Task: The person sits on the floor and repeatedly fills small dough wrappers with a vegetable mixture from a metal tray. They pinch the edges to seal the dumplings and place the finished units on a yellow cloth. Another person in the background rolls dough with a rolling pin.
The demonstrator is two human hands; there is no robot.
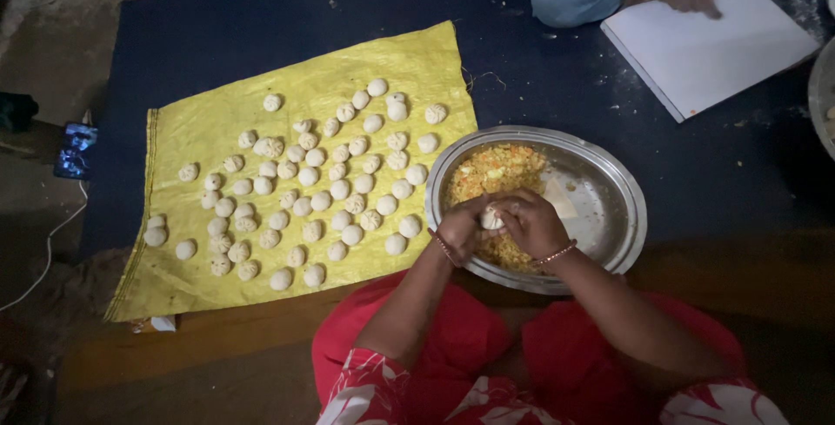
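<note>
Dozens of finished dough balls (306, 176) already cover our yellow sheet (187, 268), while both our hands, left hand (458, 231) and right hand (532, 223), pinch together around one more dumpling (492, 217) above the steel bowl (622, 207), where plenty of orange filling (494, 173) remains.

- Dough balls (315, 178) on the yellow woven sheet (187, 279): roughly sixty, spread from its far right corner to its near left edge; exact count uncertain where they touch.
- Dough ball (492, 217) in hand: one, held over the steel tray (619, 209).
- Steel trays: one, with one heap of orange-yellow filling (492, 173).
- White boards (709, 51): one, at the dark mat's (261, 16) far right corner.
- Phones (76, 149): one, off the mat's left edge.
- Own hands: two, left hand (459, 229) and right hand (532, 223).
</note>
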